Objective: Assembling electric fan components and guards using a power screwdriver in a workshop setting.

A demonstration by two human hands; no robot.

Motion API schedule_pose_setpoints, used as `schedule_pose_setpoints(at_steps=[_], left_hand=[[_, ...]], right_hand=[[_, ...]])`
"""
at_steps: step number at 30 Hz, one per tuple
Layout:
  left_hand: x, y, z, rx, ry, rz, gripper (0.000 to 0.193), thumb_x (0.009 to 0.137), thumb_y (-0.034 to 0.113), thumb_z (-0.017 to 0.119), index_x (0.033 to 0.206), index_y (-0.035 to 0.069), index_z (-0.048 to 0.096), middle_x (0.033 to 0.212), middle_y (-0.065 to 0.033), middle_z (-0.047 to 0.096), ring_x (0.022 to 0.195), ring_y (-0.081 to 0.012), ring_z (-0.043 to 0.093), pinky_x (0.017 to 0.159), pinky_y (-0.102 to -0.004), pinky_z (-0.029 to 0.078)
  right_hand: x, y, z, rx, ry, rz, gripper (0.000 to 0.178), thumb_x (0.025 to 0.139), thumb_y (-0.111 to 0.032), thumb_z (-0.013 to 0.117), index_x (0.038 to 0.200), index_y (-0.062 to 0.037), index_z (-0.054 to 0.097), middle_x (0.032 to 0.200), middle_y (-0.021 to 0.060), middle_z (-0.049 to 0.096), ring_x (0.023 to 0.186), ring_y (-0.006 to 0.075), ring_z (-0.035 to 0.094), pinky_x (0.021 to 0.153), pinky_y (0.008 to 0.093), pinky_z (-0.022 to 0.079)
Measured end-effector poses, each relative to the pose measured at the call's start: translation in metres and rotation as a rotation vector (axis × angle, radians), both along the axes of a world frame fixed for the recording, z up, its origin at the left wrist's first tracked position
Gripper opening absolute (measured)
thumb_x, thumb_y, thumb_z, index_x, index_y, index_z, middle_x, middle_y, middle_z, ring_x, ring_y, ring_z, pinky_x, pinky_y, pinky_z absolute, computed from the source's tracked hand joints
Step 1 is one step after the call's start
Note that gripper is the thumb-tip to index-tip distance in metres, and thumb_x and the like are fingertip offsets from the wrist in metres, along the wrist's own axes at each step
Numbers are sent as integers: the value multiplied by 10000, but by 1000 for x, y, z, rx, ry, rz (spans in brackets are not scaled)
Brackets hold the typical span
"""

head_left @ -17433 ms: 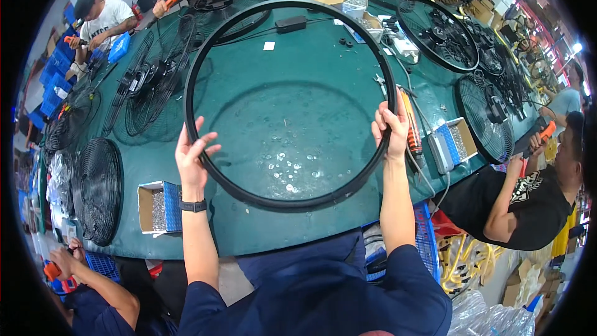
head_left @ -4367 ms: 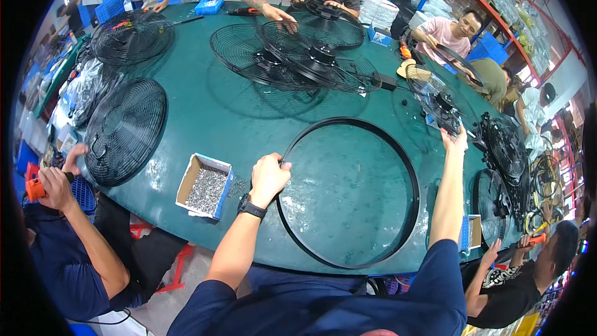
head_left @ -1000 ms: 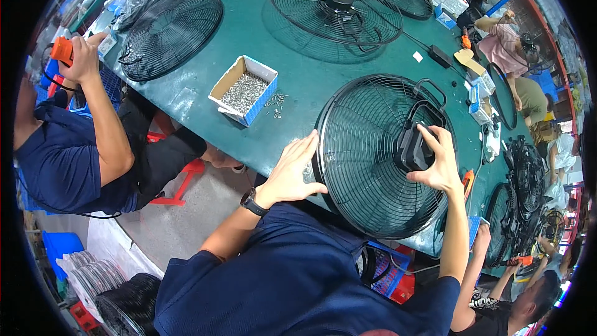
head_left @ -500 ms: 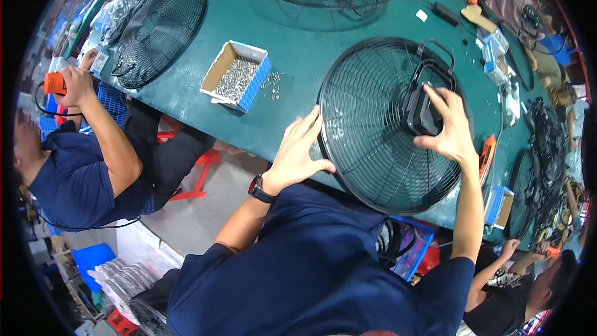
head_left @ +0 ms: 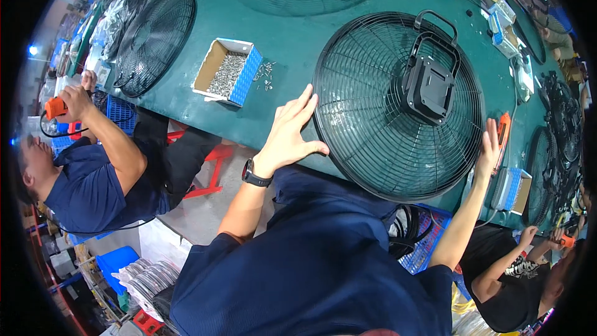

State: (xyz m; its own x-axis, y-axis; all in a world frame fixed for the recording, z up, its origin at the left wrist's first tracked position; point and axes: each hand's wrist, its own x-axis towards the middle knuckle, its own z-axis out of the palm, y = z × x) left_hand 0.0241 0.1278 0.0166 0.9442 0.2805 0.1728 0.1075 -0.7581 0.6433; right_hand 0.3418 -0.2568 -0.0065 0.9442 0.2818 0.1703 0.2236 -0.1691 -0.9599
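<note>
A round black wire fan guard point(head_left: 367, 99) lies on the green table in front of me. A black motor housing point(head_left: 430, 90) and a looped carry handle point(head_left: 438, 17) sit on its upper right part. My left hand point(head_left: 291, 130), a dark watch on its wrist, rests at the guard's left rim with fingers and thumb spread. At the right rim is my right hand point(head_left: 488, 152), fingers stretched out and nothing seen in its palm. Just beyond it lies an orange power screwdriver point(head_left: 504, 129).
A blue-white box of screws point(head_left: 246, 74) stands left, loose screws point(head_left: 266, 73) beside it. More fan guards point(head_left: 155, 40) lie at far left and far back. Another small box point(head_left: 513, 191) is at right. Co-workers point(head_left: 99, 174) sit on both sides, the left one holding an orange tool.
My right hand has left the motor housing and moved down to the guard's right rim. My left hand stays at the left rim. The view has shifted slightly.
</note>
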Motion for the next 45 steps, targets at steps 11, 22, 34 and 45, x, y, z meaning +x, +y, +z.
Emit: schedule_pose_setpoints(at_steps=[11, 22, 34, 45], left_hand=[[5, -3, -1, 39, 33, -14, 1087, 547, 409, 802, 1395, -32, 283, 1483, -195, 241, 1269, -321, 363, 1031, -400, 264], [13, -2, 2, -98, -13, 14, 1121, 471, 265, 853, 1408, 4, 297, 1434, -183, 353, 1215, -307, 426, 1017, -381, 317], [19, -30, -3, -64, -4, 155, 1049, 476, 350, 868, 1333, -38, 403, 1422, -195, 362, 1219, -297, 443, 1017, -368, 340], [24, -28, -10, 15, -41, 105, 1010, 493, 341, 863, 1332, -9, 422, 1443, -169, 341, 1259, -321, 409, 1031, -380, 326]], right_hand=[[-16, 10, -4, 105, 43, -46, 457, 868, -114, 427, 1277, 87, 467, 1318, 160, 500, 1245, 224, 442, 1077, 321, 264], [-13, 18, -3, 96, 72, -123, 444, 841, -92, 455, 1252, 67, 513, 1149, 70, 592, 937, 81, 524, 831, 175, 370], [36, 25, -14, 180, 24, -32, 405, 795, -115, 504, 1166, 6, 613, 1167, 88, 612, 1018, 106, 532, 923, 210, 363], [47, 10, -21, 181, -53, -50, 407, 748, -91, 523, 1121, 32, 632, 1041, 48, 643, 873, 101, 543, 808, 209, 394]])
